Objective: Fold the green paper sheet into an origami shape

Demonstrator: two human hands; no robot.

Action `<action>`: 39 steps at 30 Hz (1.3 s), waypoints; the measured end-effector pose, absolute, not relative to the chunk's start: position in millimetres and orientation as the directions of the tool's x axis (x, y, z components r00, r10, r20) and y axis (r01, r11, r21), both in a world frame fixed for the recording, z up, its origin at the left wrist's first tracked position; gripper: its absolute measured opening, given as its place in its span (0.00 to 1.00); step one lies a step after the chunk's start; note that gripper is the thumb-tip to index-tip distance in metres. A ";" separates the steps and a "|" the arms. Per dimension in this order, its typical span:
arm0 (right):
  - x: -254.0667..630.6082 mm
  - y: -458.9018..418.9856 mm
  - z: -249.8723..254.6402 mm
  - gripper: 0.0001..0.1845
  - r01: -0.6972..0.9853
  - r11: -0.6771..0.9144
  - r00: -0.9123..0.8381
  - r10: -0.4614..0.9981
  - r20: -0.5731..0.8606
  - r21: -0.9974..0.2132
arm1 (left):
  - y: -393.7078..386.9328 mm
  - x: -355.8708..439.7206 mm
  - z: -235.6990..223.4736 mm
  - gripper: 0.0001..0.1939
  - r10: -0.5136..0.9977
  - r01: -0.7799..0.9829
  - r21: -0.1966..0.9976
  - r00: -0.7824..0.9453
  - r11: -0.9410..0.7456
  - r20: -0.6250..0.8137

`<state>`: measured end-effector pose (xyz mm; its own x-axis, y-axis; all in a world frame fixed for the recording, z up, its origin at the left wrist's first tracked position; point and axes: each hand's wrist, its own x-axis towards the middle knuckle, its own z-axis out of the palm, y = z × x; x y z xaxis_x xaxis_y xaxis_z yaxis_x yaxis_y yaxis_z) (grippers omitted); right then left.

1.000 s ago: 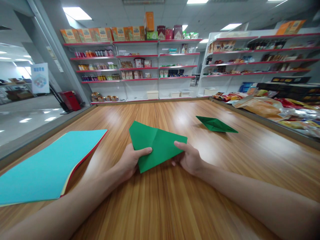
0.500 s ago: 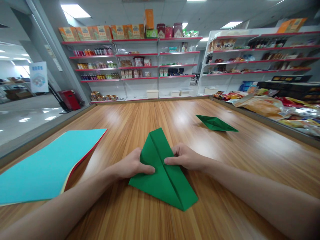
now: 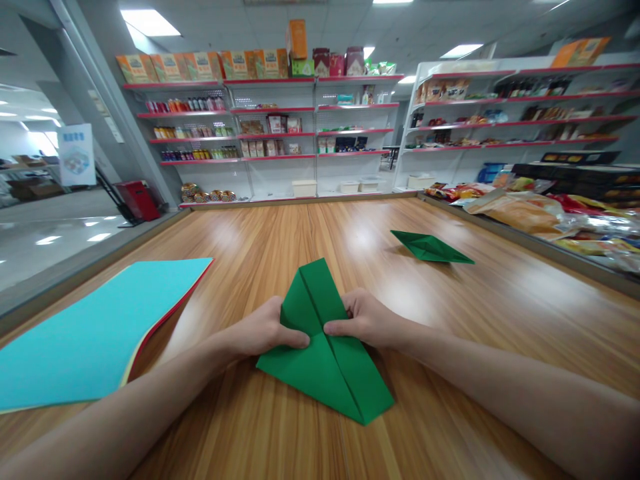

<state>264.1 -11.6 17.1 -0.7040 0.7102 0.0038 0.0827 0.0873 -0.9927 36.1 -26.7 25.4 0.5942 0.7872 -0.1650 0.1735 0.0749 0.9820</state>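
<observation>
A folded sheet of green paper (image 3: 320,367) is held between my two hands over the wooden table (image 3: 240,433). It has a long crease, with a flap running along its right side. My left hand (image 3: 267,327) grips its left edge, thumb on top and fingers hidden underneath. From the right, my right hand (image 3: 367,317) pinches the flap near the middle, its thumb on the crease and its fingers mostly behind the paper. Farther back on the right lies a folded green paper boat (image 3: 433,247), touched by neither hand.
A stack of coloured paper (image 3: 105,320), light blue on top, lies at the left of the table. Packaged snacks (image 3: 530,210) and black boxes (image 3: 580,180) sit beyond the right edge. Shelves of goods (image 3: 315,133) stand behind the table.
My right thumb has shifted slightly left along the green paper, nearer my left thumb. The sheet's near end has dipped a little. Both hands keep their hold.
</observation>
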 end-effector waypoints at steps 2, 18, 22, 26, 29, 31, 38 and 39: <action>263.5 -12.6 17.2 0.18 0.093 0.099 -0.687 0.726 0.008 -0.991 | -26.6 35.9 25.1 0.23 0.781 0.165 0.983 0.603 0.076 -0.162; 264.9 -6.1 14.9 0.29 0.130 0.175 -0.510 0.856 0.086 -0.976 | -24.4 37.1 23.3 0.21 0.802 0.102 0.985 0.572 0.140 -0.173; 263.9 -3.2 10.1 0.25 0.193 0.178 -0.293 0.949 0.117 -0.965 | -19.9 41.9 15.6 0.25 0.955 0.319 0.923 0.269 -0.214 0.128; 260.4 -1.3 10.0 0.24 0.281 0.204 -0.235 0.962 0.139 -0.938 | -25.8 45.3 11.3 0.16 0.797 0.787 0.411 0.160 -0.459 0.583; 258.2 -4.7 16.3 0.23 0.506 0.244 -0.288 0.952 0.105 -0.827 | -36.1 52.5 7.1 0.14 0.767 0.849 0.199 0.309 -0.489 0.562; 258.2 -8.1 21.3 0.24 0.727 0.333 -0.337 0.935 0.110 -0.601 | -42.2 58.5 3.5 0.18 0.799 0.846 0.172 0.383 -0.505 0.463; 263.9 -19.7 28.6 0.20 0.907 0.404 -0.360 0.888 0.286 -0.115 | -51.4 64.5 12.2 0.32 0.840 0.838 0.065 0.543 -0.543 0.013; 263.2 -21.3 28.2 0.20 0.866 0.485 -0.431 0.847 0.310 -0.121 | -52.1 63.7 15.1 0.33 0.839 0.838 0.063 0.544 -0.543 -0.008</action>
<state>263.2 -21.3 28.2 -0.4312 0.8472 0.3102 0.8661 0.4850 -0.1208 63.7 -52.1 15.1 0.5440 0.8390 -0.0078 0.8376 -0.5426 0.0631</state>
